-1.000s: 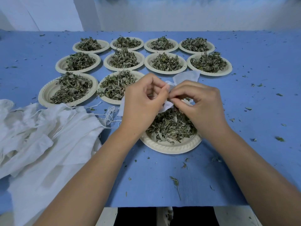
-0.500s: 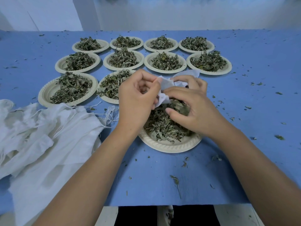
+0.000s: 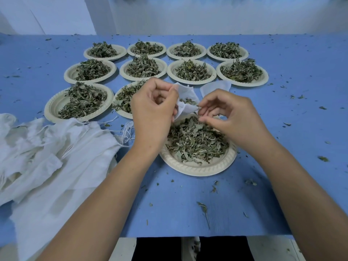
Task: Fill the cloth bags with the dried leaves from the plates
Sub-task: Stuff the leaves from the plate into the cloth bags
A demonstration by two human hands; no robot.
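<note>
My left grip [image 3: 154, 110] pinches the bag [image 3: 185, 95] above the centre plate [image 3: 197, 169]. My right grip [image 3: 233, 117] curls at its mouth; I cannot tell whether it holds anything.

The cloth bag [image 3: 185, 99] is thin white woven fabric; the plates [image 3: 197, 167] look like matt embossed paper; the table [image 3: 301, 76] cover is matt blue; the leaves [image 3: 195, 140] are dry and crinkled

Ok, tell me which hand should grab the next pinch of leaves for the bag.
Right. The left hand grips the cloth bag, holding it up over the near plate, so it is occupied. The right hand sits just above that plate's dried leaves, close to the bag's mouth.
</note>
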